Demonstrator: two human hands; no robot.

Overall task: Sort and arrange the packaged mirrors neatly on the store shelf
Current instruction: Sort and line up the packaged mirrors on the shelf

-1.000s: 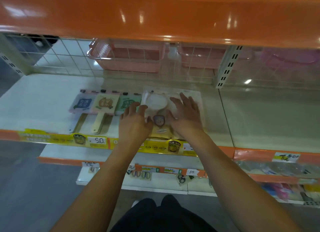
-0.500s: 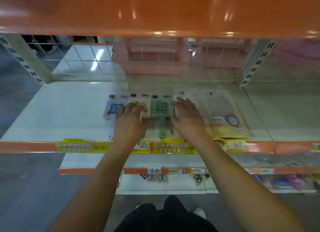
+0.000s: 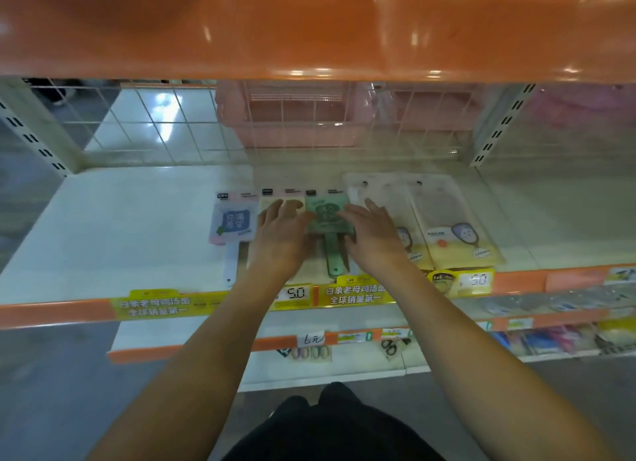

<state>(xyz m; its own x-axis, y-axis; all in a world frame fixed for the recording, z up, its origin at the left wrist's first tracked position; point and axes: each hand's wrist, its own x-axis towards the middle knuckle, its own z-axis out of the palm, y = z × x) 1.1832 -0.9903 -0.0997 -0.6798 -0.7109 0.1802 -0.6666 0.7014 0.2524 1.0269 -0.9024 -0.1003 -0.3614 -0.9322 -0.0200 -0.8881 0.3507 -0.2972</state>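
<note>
Two hands down flat on the white shelf (image 3: 120,226): my left hand (image 3: 280,242) rests fingers-straight on the cream mirror pack (image 3: 272,204), my right hand (image 3: 373,237) presses open against the green hand mirror (image 3: 327,219) between them. Pink mirror pack (image 3: 234,221) lies just left, two clear-bagged mirrors (image 3: 447,226) right.

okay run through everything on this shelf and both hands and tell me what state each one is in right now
Left hand: open, flat on the yellow mirror pack.
Right hand: open, resting beside the green mirror pack.
Green mirror pack: flat, handle toward the shelf edge.
Blue mirror pack: flat, untouched.
Two clear mirror packs: flat, side by side.
Pink basket: behind the wire grid.
</note>
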